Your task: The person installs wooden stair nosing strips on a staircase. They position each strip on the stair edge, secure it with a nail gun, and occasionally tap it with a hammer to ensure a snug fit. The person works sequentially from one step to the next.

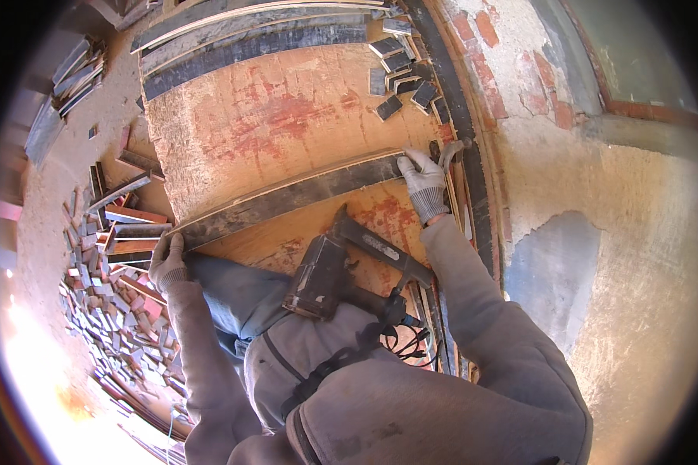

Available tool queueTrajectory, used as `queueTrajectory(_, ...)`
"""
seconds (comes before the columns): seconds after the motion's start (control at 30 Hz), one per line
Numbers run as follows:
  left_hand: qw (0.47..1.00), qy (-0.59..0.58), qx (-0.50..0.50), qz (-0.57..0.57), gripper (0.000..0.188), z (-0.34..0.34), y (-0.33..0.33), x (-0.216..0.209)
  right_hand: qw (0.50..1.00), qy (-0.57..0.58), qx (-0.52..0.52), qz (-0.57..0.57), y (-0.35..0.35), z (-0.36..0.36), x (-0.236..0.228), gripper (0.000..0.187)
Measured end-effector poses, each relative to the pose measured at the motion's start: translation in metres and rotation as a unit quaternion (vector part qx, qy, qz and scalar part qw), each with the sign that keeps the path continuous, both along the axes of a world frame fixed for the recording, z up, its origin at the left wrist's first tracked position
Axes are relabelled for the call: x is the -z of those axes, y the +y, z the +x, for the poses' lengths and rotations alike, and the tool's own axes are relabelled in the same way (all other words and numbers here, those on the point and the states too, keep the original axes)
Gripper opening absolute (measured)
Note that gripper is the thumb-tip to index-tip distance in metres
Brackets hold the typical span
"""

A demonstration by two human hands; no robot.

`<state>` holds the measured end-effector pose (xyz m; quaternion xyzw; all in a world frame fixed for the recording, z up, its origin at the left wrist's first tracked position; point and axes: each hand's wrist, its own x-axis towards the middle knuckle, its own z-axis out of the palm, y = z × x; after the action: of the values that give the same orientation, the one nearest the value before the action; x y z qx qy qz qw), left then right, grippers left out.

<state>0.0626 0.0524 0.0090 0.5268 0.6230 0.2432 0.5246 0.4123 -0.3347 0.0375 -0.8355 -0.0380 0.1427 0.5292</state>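
A long dark-faced wooden strip (287,195) lies slantwise across the stained wooden work board (264,116). In a pale glove, my left hand (167,262) grips the strip's near left end. At the other end, the gloved fingers of my right hand (424,183) close on the strip's far right tip. Between my arms, close to my body, a black nail gun (318,273) rests with its hose fitting toward me. Just beyond my right hand lies a hammer (456,147), its handle partly hidden.
Several dark strips (256,48) lie along the board's far edge. Short offcut blocks (399,66) are heaped at the far right, beside a worn brick-and-plaster wall (551,147). Left of the board, more strips (136,230) stack up above a floor pile of offcuts (120,318).
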Motion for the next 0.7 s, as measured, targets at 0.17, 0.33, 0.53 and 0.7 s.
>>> queueTrajectory(0.17,1.000,0.009,-0.004,0.008,0.035,0.001,-0.003,-0.004,0.999,0.033,0.016,0.036,0.002,0.005,0.000,0.028)
queueTrajectory(0.33,1.000,-0.015,-0.008,-0.005,0.033,-0.001,-0.001,-0.002,0.999,0.038,0.008,0.025,0.000,0.009,0.001,0.024)
queueTrajectory(0.53,1.000,-0.007,-0.010,0.001,0.030,-0.009,0.001,0.002,0.999,0.026,-0.020,0.011,0.004,0.016,0.001,0.021)
queueTrajectory(0.7,1.000,0.006,0.000,-0.005,0.037,-0.014,-0.001,0.002,0.999,-0.011,-0.038,0.004,0.009,0.020,-0.002,0.026)
